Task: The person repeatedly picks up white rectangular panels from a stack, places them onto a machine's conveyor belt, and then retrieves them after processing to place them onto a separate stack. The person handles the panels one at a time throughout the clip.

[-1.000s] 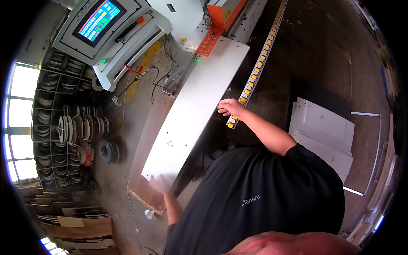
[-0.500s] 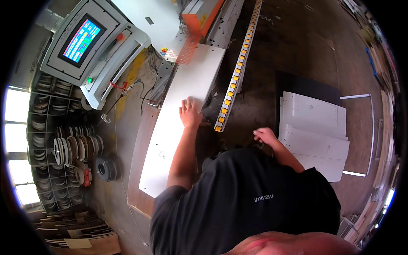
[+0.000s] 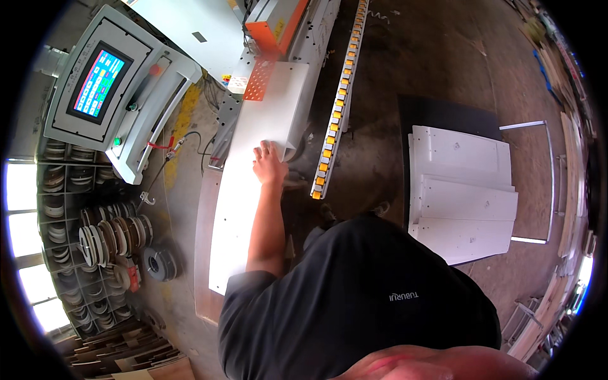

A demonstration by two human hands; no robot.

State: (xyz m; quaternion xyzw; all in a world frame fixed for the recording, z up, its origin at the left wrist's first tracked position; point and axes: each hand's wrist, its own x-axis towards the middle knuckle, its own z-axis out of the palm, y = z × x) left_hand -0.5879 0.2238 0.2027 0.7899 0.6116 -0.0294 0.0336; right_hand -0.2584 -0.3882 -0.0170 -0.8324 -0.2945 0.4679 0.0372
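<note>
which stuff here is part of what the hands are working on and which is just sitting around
In hand:
- left hand, flat on the long white panel
- orange-guarded machine at the panel's far end
- roller rail beside it

Lying about:
- stack of white panels on the floor
- control screen
- shelf of tape rolls

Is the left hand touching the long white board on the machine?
Touching. The head view shows the left hand lying flat on the long white board, fingers spread over its right edge, with no gap visible.
</note>
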